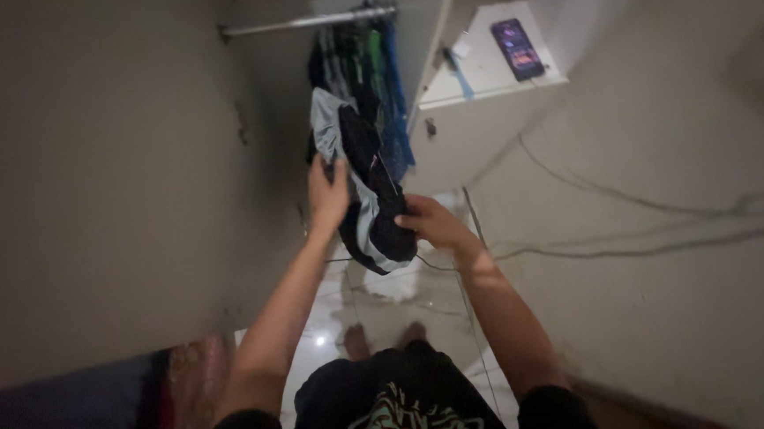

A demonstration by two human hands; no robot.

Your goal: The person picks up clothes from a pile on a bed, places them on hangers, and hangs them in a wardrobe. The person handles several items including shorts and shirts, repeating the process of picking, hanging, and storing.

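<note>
I hold a black and light-blue garment [362, 176] in front of me with both hands. My left hand [328, 191] grips its upper left part, where the pale blue fabric bunches. My right hand [431, 222] grips its lower right edge. The garment hangs crumpled between them, over the glossy white tiled floor [388, 307]. My bare feet show below on the tiles.
A metal rail [300, 22] ahead carries several hanging clothes [373, 74] in dark, green and blue. A white cabinet [480, 85] at the right bears a phone [518, 49] with a lit screen. Cables run along the right wall [649, 242]. A plain wall stands at the left.
</note>
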